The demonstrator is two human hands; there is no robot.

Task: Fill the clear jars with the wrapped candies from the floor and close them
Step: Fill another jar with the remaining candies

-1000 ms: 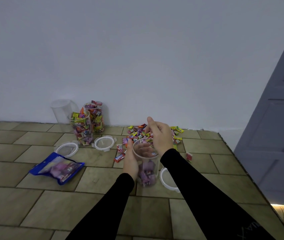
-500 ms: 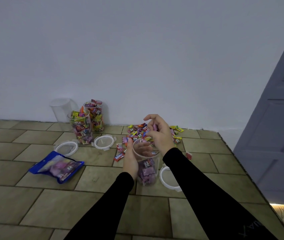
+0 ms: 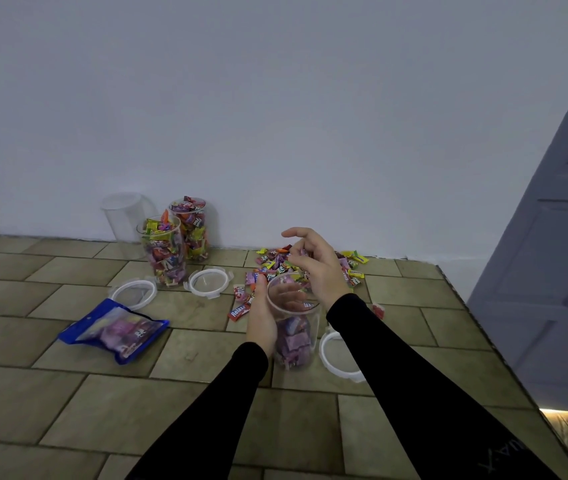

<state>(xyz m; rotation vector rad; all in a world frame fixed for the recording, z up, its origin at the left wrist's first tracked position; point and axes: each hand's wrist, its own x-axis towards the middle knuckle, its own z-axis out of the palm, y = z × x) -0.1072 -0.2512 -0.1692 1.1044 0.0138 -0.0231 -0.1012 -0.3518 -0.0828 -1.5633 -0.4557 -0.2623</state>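
Left hand (image 3: pixel 262 320) wraps the upright jar (image 3: pixel 294 327) on the floor, mouth up (purple candies low inside). Right hand (image 3: pixel 313 268) hovers above its rim, fingers loosely curled; holding anything, I cannot tell. Four jars, three lids (image 3: pixel 210 282), one candy pile (image 3: pixel 310 265), one blue bag (image 3: pixel 116 329).

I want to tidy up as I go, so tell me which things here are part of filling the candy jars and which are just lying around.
Part of the job:
- held jar, gripped by left hand
- right hand above it
- loose candies
- two filled jars
- empty jar
- three lids

Lying about:
- blue candy bag
- grey door
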